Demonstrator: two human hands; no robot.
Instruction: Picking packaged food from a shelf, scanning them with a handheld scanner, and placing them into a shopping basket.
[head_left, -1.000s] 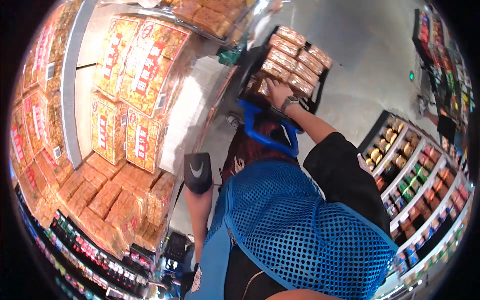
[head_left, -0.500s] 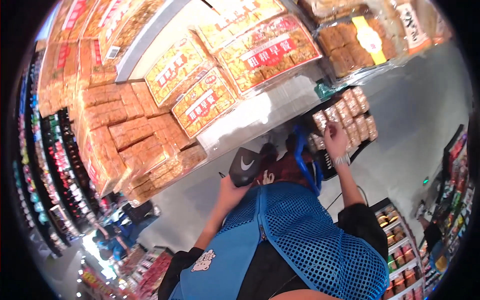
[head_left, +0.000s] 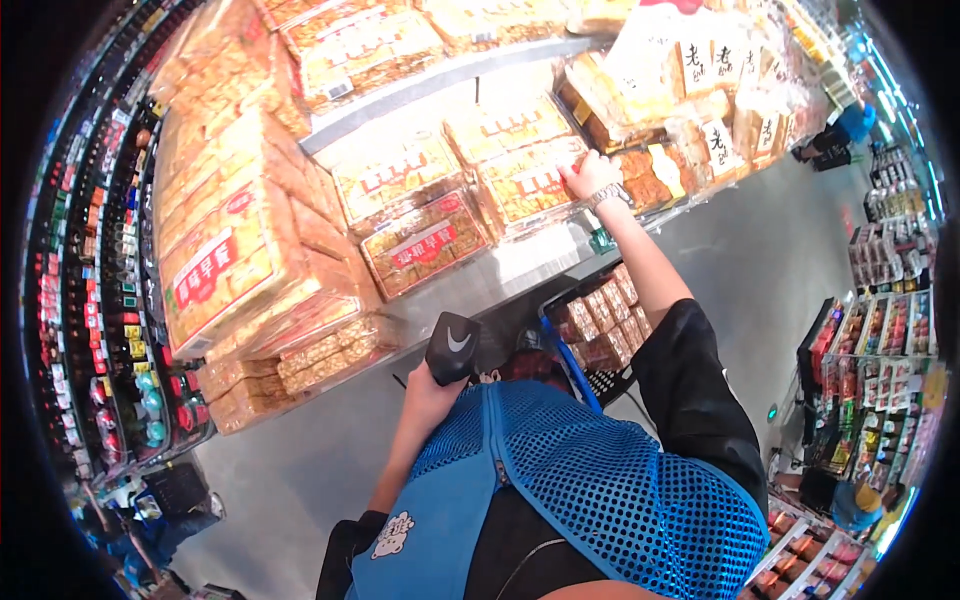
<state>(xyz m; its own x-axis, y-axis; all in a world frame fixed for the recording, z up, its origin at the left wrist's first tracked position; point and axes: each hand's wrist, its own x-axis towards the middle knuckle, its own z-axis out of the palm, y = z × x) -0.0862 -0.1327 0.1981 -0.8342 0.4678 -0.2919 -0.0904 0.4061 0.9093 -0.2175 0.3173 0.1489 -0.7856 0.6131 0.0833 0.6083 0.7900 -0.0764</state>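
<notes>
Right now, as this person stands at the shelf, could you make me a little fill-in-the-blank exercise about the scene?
The watch-wearing hand, at the packages on the shelf, is the person's ____ one.
The hand by the black object is the person's ____ one.
The handle of the cart is ____.
The bear-shaped print is ____.

Missing words: right; left; blue; white.
</notes>
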